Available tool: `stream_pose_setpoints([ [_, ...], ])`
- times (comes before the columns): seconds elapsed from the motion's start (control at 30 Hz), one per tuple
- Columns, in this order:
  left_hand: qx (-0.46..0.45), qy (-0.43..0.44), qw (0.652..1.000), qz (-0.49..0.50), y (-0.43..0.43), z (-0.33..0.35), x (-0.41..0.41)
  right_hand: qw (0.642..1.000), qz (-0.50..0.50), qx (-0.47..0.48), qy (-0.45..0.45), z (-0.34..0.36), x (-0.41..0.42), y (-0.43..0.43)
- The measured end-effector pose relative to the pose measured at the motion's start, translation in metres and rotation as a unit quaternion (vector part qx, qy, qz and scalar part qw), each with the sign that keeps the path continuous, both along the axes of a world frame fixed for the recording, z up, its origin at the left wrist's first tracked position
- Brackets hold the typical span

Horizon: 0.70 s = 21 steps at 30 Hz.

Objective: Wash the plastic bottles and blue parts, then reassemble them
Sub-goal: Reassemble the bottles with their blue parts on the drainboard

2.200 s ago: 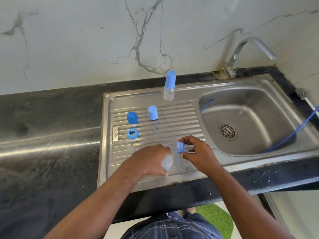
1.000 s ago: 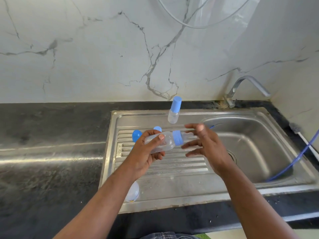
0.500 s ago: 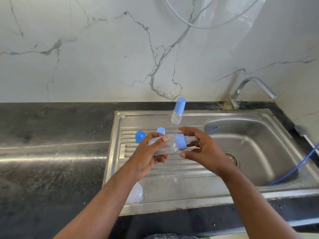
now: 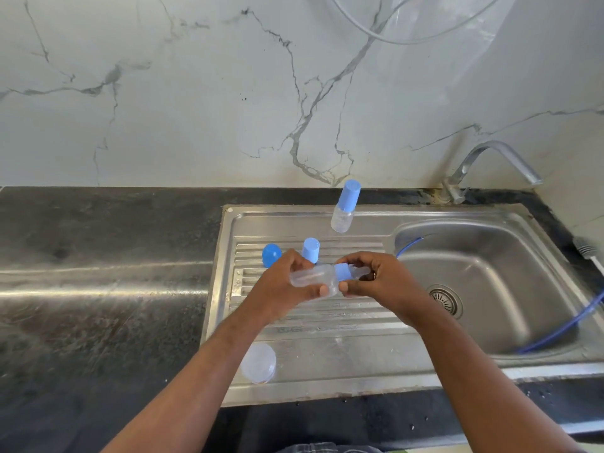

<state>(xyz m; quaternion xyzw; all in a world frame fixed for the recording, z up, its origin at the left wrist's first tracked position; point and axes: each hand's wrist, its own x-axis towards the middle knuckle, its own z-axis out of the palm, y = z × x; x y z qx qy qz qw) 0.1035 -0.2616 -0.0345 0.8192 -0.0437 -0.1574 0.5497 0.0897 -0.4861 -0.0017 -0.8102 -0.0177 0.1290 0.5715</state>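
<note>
Fingers of my left hand (image 4: 277, 291) curl round a clear plastic bottle (image 4: 310, 278), held on its side above the ribbed drainboard (image 4: 327, 354). My right hand (image 4: 389, 286) pinches the blue collar (image 4: 342, 272) at the bottle's neck, thumb below and fingers over the clear teat (image 4: 359, 272). Just behind my hands a blue cap (image 4: 310, 250) and a rounded blue lid (image 4: 271, 255) stand on the ribs, both partly hidden. Farther back a capped bottle (image 4: 343, 212) stands upright near the wall. Another clear plastic piece (image 4: 258, 362) lies by the front edge, beside my left forearm. A blue hose (image 4: 555, 328) runs into the basin (image 4: 490, 256), below the tap (image 4: 490, 155).
</note>
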Motion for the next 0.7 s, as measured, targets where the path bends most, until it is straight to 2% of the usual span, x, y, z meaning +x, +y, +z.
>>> stream_pose_setpoints([
  [0.07, 0.084, -0.024, 0.994, -0.063, 0.005, 0.001, 0.004, 0.998, 0.034, -0.052, -0.008, 0.002, 0.011, 0.001],
  [0.13, 0.101, -0.024, 0.99, -0.094, 0.004, 0.002, 0.005, 0.996, 0.066, -0.059, -0.01, 0.006, 0.023, 0.003],
  [0.2, 0.091, -0.024, 0.993, -0.065, 0.003, 0.001, 0.006, 0.997, 0.069, -0.024, -0.014, 0.01, 0.035, 0.008],
  [0.27, 0.081, -0.023, 0.996, -0.012, 0.007, -0.003, 0.007, 0.998, -0.01, 0.058, 0.007, 0.003, 0.053, 0.016],
  [0.3, 0.08, -0.021, 0.997, 0.01, 0.009, -0.006, 0.007, 0.996, -0.065, 0.06, 0.006, -0.007, 0.064, 0.018],
  [0.33, 0.074, -0.017, 0.997, 0.027, 0.011, -0.008, 0.007, 0.995, -0.103, 0.007, -0.009, -0.021, 0.076, 0.021],
  [0.37, 0.066, -0.012, 0.997, 0.038, 0.013, -0.01, 0.006, 0.99, -0.104, -0.086, -0.03, -0.037, 0.088, 0.022],
  [0.43, 0.06, -0.016, 0.997, 0.046, 0.014, -0.014, 0.006, 0.968, -0.009, -0.248, -0.046, -0.067, 0.103, 0.027],
  [0.5, 0.06, -0.04, 0.996, 0.051, 0.016, -0.019, 0.007, 0.955, 0.07, -0.283, -0.047, -0.09, 0.11, 0.036],
  [0.57, 0.067, -0.048, 0.995, 0.059, 0.017, -0.023, 0.011, 0.95, 0.094, -0.29, -0.064, -0.103, 0.111, 0.043],
  [0.63, 0.076, -0.044, 0.994, 0.064, 0.019, -0.022, 0.012, 0.946, 0.082, -0.305, -0.075, -0.109, 0.11, 0.045],
  [0.7, 0.059, -0.035, 0.995, 0.079, 0.021, -0.02, 0.011, 0.951, 0.03, -0.296, -0.082, -0.106, 0.108, 0.043],
])
